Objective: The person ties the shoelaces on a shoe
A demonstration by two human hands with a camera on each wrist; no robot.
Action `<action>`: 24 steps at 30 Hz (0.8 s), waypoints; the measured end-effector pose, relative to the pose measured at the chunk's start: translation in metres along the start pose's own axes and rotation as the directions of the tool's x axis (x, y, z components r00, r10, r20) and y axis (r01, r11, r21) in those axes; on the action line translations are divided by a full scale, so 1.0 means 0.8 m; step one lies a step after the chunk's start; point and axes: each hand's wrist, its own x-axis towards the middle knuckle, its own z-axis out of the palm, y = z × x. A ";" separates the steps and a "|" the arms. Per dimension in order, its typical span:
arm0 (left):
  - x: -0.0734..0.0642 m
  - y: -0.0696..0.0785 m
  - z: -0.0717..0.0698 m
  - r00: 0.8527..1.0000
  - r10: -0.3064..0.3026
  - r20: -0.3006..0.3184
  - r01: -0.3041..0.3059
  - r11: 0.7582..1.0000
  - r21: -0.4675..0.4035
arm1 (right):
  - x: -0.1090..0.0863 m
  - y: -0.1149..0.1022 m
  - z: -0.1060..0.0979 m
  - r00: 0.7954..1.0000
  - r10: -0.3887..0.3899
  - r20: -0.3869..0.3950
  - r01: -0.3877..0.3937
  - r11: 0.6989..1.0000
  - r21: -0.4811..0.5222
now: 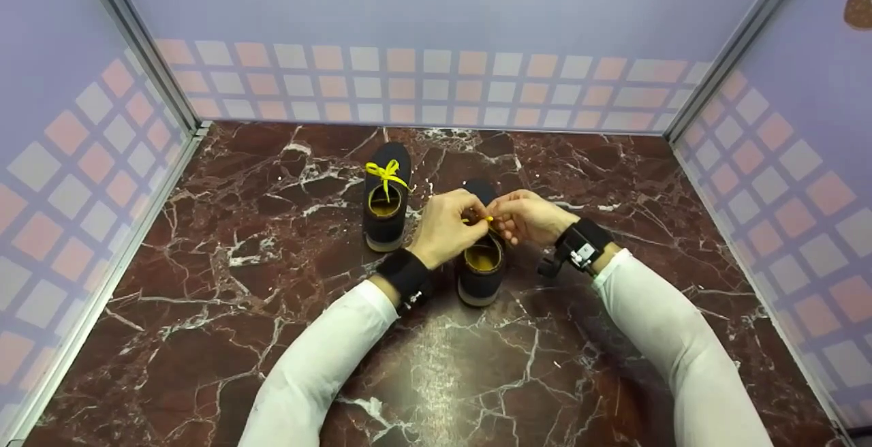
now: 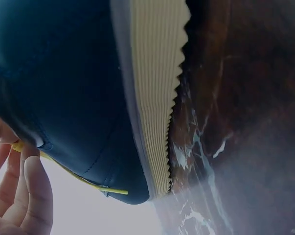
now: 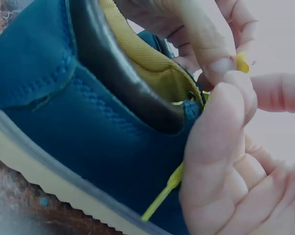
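Note:
A dark blue shoe (image 1: 479, 285) with a tan inside stands on the floor, its toe pointing away from me. Over its laces both hands meet, fingertips nearly together. Thumb and fingers of my left hand (image 1: 444, 227) pinch the yellow shoelace (image 1: 489, 219) from the left side. From the right, my right hand (image 1: 533, 217) pinches the same lace. Close up in the right wrist view, a bit of yellow lace sticks out between the fingertips, and a loose lace end (image 3: 162, 198) hangs down the shoe's side. Another lace end (image 2: 113, 190) lies along the upper in the left wrist view.
Left of the hands stands a matching shoe (image 1: 386, 229), its yellow lace tied in a bow (image 1: 386, 172). The floor (image 1: 225, 338) is dark red, marble-patterned and glossy. Lilac panels with pink and white squares (image 1: 436, 86) rise at the back and both sides.

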 end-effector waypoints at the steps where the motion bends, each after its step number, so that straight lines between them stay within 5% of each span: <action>1: 0.000 0.000 0.000 1.000 0.016 0.001 -0.016 1.000 0.019 | 0.000 0.000 0.000 1.000 0.004 -0.010 -0.004 1.000 0.004; 11: -0.002 -0.003 -0.002 0.973 0.227 0.040 -0.230 0.956 0.181 | 0.000 -0.006 0.000 0.997 0.032 -0.065 -0.043 0.983 -0.179; 16: -0.004 -0.008 -0.004 0.960 0.275 0.058 -0.281 0.945 0.167 | 0.001 -0.006 0.002 0.997 0.059 -0.052 -0.067 0.985 -0.157; 20: -0.005 -0.012 -0.005 0.970 0.237 0.056 -0.241 0.965 0.098 | 0.000 -0.006 0.001 0.996 0.051 -0.070 -0.058 0.992 -0.110; 24: -0.005 -0.015 -0.005 0.996 0.083 0.035 -0.085 0.996 0.039 | -0.001 -0.006 0.000 0.995 0.028 -0.095 -0.037 0.995 -0.098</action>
